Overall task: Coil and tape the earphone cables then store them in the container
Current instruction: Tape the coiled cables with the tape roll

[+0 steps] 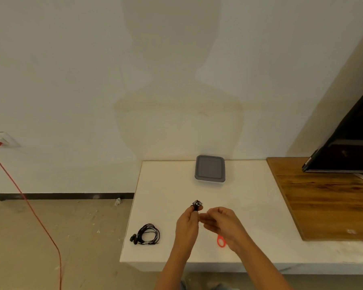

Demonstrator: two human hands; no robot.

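My left hand (pixel 188 223) pinches a small black bundle of earphone cable (pixel 197 204) at its fingertips, held above the white table (pixel 166 195). My right hand (pixel 220 221) hovers just right of it with fingers loosely curled, and whether it holds anything I cannot tell. A second black earphone cable (pixel 148 236) lies coiled on the table near the left front edge. A red tape roll (pixel 220 241) lies on the table, partly hidden under my right wrist. The grey lidded container (pixel 210 168) sits at the back of the table by the wall.
A wooden board (pixel 323 201) covers the table's right part, with a dark screen (pixel 348 147) standing on it. To the left is bare floor, where a red cord (pixel 29 208) runs down from a wall socket (pixel 0 140).
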